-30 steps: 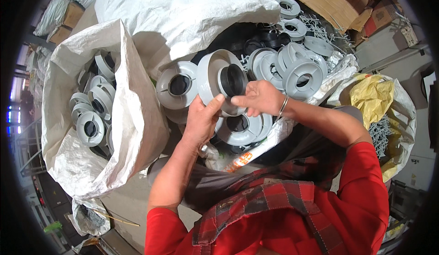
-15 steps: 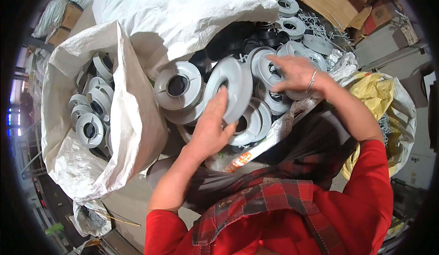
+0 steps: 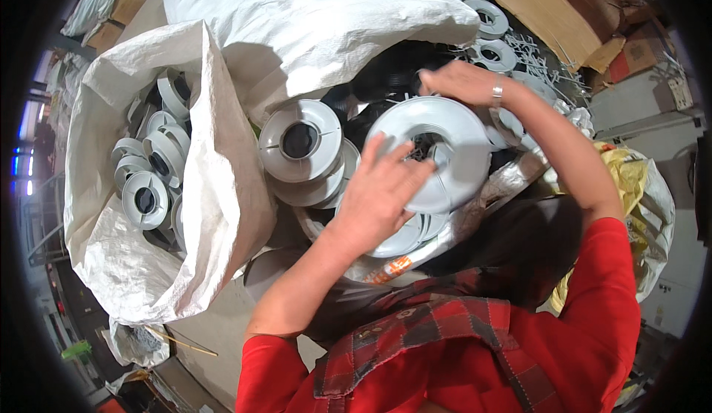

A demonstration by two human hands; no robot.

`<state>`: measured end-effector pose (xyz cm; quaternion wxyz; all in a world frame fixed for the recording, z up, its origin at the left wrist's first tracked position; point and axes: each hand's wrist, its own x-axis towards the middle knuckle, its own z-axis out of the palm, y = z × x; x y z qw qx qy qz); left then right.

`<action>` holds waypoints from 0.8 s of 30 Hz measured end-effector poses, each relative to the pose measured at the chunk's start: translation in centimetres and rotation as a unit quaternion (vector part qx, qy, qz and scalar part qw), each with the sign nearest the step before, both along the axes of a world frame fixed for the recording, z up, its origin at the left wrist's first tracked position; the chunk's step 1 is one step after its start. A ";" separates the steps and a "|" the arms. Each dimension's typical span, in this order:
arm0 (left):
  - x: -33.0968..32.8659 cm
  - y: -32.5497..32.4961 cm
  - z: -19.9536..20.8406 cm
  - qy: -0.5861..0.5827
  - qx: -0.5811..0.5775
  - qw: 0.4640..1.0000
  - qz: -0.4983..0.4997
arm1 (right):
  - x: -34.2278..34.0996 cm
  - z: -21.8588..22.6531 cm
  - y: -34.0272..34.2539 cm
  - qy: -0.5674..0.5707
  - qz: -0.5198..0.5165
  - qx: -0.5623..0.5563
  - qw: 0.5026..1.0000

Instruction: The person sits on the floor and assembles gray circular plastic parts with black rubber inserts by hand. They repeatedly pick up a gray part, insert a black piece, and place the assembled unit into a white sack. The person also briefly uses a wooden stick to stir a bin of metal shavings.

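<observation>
Left hand (image 3: 382,194) is resting, fingers spread, across the near-left face of a round, light-grey plastic flanged ring (image 3: 460,179); the thumb is mostly hiding, so cannot tell whether it is clamping. The ring is sitting in front of the torso, above other grey rings, its round face turning up toward the camera and showing no long axis. Key relation: a heap of glossy black rings (image 3: 386,76) is lying just beyond the grey ring, farther from the body, and the right hand (image 3: 463,83) is hovering nearest, at the heap's right edge. Its fingers are curling and blurring; cannot tell whether they are pinching anything. Versus half a second earlier: the right hand is now reaching farther out, no longer covering the grey stack at right, and the left hand's ring is facing up rather than tilting.
</observation>
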<state>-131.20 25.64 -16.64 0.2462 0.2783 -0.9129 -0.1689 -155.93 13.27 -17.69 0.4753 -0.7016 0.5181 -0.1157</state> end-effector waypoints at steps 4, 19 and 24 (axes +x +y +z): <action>1.1 -1.2 0.9 0.250 0.402 0.832 0.289 | 2.4 -10.5 -5.8 0.207 -0.078 -0.283 0.933; 1.1 -2.8 -1.3 0.541 0.597 0.554 0.208 | 6.0 0.1 6.6 -0.164 0.024 -0.221 0.961; 0.7 -1.6 -0.6 0.497 0.605 0.599 0.170 | 6.0 2.1 9.0 -0.050 -0.067 -0.238 0.968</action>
